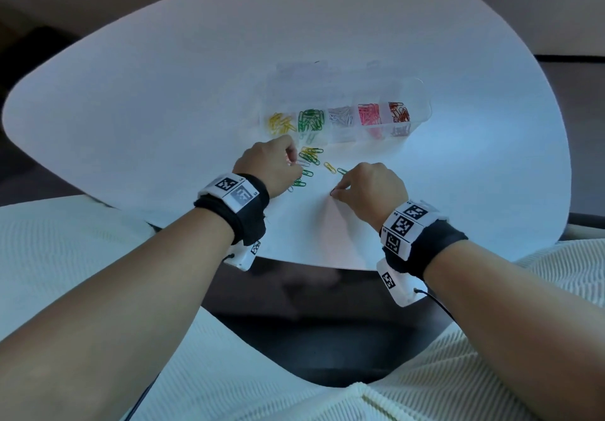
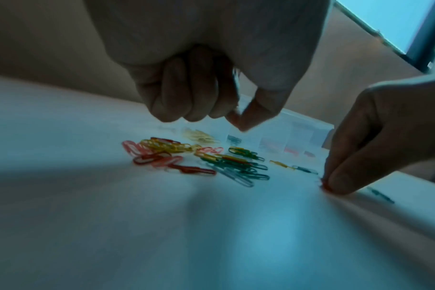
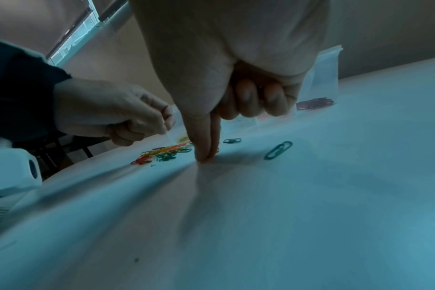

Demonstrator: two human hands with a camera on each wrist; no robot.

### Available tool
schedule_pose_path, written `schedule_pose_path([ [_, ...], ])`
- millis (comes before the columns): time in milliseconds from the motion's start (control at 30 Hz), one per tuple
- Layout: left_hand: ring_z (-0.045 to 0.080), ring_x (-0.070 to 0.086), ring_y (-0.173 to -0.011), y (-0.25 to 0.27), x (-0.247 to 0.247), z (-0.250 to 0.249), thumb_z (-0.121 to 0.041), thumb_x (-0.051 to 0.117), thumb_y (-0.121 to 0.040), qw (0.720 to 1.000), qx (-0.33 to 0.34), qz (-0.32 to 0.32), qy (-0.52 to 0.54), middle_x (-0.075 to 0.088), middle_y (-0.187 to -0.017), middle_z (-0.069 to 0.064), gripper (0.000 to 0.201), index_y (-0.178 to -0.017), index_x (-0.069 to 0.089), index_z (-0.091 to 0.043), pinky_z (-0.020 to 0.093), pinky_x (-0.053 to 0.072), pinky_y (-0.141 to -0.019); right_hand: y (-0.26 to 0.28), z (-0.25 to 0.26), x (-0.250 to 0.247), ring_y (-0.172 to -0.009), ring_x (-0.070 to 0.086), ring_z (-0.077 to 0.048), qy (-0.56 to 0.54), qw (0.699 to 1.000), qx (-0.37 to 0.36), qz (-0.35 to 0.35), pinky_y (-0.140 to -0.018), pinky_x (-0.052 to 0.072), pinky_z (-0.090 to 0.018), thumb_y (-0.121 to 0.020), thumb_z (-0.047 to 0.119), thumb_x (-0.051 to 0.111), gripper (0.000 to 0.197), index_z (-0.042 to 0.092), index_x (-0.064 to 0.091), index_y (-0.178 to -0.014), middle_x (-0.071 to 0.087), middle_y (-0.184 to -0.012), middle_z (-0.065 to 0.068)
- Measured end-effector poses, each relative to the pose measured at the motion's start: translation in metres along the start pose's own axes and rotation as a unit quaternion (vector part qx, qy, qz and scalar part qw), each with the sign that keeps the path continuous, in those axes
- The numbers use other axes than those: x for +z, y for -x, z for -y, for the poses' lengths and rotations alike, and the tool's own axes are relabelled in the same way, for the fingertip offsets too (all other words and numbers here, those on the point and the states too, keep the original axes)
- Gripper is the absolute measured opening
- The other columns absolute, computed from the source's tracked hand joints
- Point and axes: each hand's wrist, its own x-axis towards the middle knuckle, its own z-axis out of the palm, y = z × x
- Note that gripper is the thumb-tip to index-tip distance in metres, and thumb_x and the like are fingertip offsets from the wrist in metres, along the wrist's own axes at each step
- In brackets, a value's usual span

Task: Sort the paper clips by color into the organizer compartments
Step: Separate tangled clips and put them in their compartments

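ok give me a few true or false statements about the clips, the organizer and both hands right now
1. The organizer holds yellow clips in its leftmost filled compartment. True.
2. All clips are already sorted. False: a mixed pile of loose clips lies on the table.
3. The right hand pinches a clip against the table. True: thumb and forefinger meet at the surface.
4. The left hand lies flat and open. False: its fingers are curled, thumb and forefinger pinched.
5. The green clips sit next to the dark red ones. False: they neighbour the yellow.
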Motion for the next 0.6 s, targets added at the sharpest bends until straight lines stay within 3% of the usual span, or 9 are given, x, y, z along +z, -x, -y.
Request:
schedule_pose_path([
  [100,0.024,0.054,-0.079,-0.0015,-0.0018,0.0045,-0.028,0.062,-0.079,0.999,0.008,-0.010,-0.041,0.067,-0.106,-0.002,0.014,-0.092,0.060,-0.033,0.028,0.046,-0.071,0.0006,-0.0006,0.0008,-0.076,0.063,-0.026,0.011,1.000,-0.006,-0.005,-0.061,0.040,-0.026,-0.084,0.038,0.070,0.014,0.026,0.074,-0.088,0.068,-0.086,-0.005],
  [233,0.023,0.055,-0.077,-0.0011,-0.0003,0.0088,-0.027,0.064,-0.079,0.998,0.012,0.003,-0.054,0.068,-0.099,-0.001,0.017,-0.091,0.067,-0.038,0.027,0.043,-0.067,0.0027,0.0011,0.0048,-0.077,0.059,-0.022,0.007,1.000,-0.029,-0.004,-0.064,0.040,-0.026,-0.086,0.035,0.067,0.015,0.032,0.070,-0.100,0.067,-0.094,-0.001],
  [600,0.022,0.058,-0.077,-0.0015,0.0010,0.0066,-0.030,0.067,-0.083,0.999,-0.011,0.013,-0.037,0.069,-0.091,-0.001,0.006,-0.086,0.072,-0.033,0.025,0.042,-0.067,0.0049,0.0022,0.0029,-0.073,0.061,-0.027,0.014,1.000,0.009,0.022,-0.059,0.040,-0.026,-0.084,0.030,0.060,0.012,0.024,0.069,-0.089,0.065,-0.085,-0.004],
])
